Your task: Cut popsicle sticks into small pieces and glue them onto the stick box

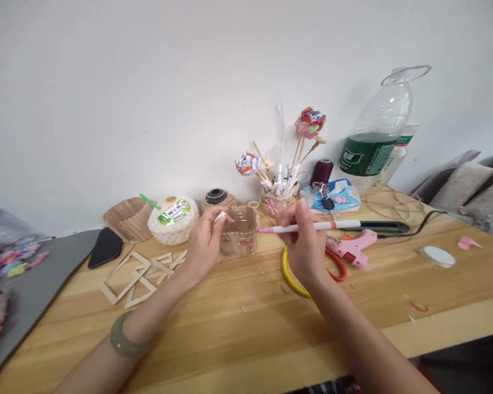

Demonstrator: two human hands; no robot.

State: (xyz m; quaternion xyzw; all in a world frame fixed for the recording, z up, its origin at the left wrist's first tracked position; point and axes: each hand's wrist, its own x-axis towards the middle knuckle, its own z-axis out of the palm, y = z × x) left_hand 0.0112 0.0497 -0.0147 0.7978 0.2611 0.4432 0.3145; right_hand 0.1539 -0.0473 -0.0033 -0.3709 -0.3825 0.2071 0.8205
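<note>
A: Entry one, right hand. Grip?

B: Fingers pinched narrow around a pink-and-white pen, held near its tip end. The pen lies almost level, long axis running left to right, pink tip pointing left at the little stick basket, barrel trailing off to the right above the surface.

A: Entry two, left hand.

B: Curled on the basket's left side, steadying it, with a small white cap nipped between fingertips. The basket stands upright, mid-surface, just in front of the coconut.

A: Surroundings?

B: Loose stick frames near left; pink glue gun and scissors just right of the right hand; a jar of paper flowers far behind.

A: Risks?

B: As I judge it, the tip could skid across the ribbed sticks and smear, or a hard push could shove or tip the light basket if the left hand slackens. The cap, held only lightly, might drop among the scraps.
</note>
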